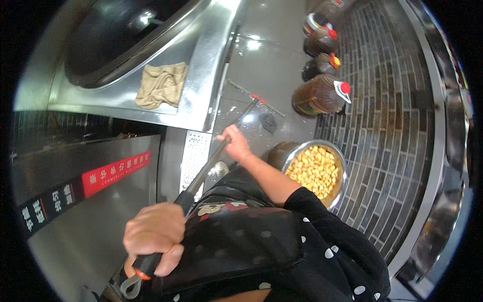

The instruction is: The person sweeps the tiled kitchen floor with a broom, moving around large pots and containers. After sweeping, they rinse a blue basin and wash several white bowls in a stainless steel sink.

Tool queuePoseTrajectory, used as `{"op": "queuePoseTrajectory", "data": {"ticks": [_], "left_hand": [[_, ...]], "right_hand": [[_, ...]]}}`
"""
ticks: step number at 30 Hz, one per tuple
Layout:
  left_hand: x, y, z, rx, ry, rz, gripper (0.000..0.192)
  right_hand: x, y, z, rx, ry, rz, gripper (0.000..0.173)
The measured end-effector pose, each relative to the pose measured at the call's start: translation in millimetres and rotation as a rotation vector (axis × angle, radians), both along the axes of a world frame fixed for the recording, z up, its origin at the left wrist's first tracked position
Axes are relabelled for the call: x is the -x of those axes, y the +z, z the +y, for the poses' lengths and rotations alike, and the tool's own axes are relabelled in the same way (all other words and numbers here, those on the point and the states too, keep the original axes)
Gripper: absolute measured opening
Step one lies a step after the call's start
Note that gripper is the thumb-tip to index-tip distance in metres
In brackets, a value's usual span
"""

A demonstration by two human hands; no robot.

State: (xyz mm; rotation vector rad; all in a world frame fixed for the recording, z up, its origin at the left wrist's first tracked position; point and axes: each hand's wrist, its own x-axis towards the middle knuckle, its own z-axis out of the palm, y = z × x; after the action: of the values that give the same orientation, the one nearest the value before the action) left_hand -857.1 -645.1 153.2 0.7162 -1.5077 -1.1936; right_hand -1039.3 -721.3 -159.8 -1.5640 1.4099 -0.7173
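A floor squeegee with a long dark pole (205, 170) runs from my body out to the wet tiled floor. My left hand (156, 234) is wrapped around the grip at its upper end, where a grey hanging loop (131, 287) sticks out past an orange ring. Farther down the pole, my right hand (234, 143) grips it with the arm stretched forward. The squeegee head (257, 99), a thin blade with an orange joint, rests on the floor. Close by it lies a dark grey clump (268, 122), perhaps a scouring pad.
At left stand a steel counter (196, 90) with a tan cloth (162, 86) and a large wok (113, 37), plus a steel appliance (113, 211). Right of me, a metal pot (341, 162) holds yellow chunks (313, 170). Several large plastic jugs (319, 94) line the brick-patterned wall (381, 113).
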Motion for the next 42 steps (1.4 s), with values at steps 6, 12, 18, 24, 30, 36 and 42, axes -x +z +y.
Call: {"op": "queuePoseTrajectory", "data": {"ticks": [6,12,18,24,30,36,42], "left_hand": [[-16.5,34.0,12.7,0.016,-0.068,-0.099,0.019],[16.9,7.9,-14.7,0.078,-0.141,0.015,0.015],[110.2,-39.8,-65.8,0.002,-0.505,0.034,0.016],[97.7,-13.2,-55.1,-0.007,-0.455,-0.048,0.015],[60.4,14.9,-37.9,-0.011,-0.398,-0.048,0.017],[35.9,47.1,-32.6,0.008,-0.472,-0.216,0.021],[47.7,54.8,-63.9,0.155,-0.48,-0.103,0.017]], "right_hand": [[-14.2,31.6,28.3,0.016,0.004,-0.038,0.027],[50.4,32.0,1.4,0.049,-0.118,0.163,0.029],[172.1,-14.2,-7.2,-0.001,-0.249,0.135,0.026],[124.0,-14.6,2.2,0.042,-0.376,0.033,0.029],[62.7,-0.5,24.2,0.137,-0.367,-0.134,0.026],[26.2,19.2,40.6,0.174,-0.311,-0.221,0.028],[36.0,44.0,-30.3,0.176,-0.196,-0.258,0.03]]}}
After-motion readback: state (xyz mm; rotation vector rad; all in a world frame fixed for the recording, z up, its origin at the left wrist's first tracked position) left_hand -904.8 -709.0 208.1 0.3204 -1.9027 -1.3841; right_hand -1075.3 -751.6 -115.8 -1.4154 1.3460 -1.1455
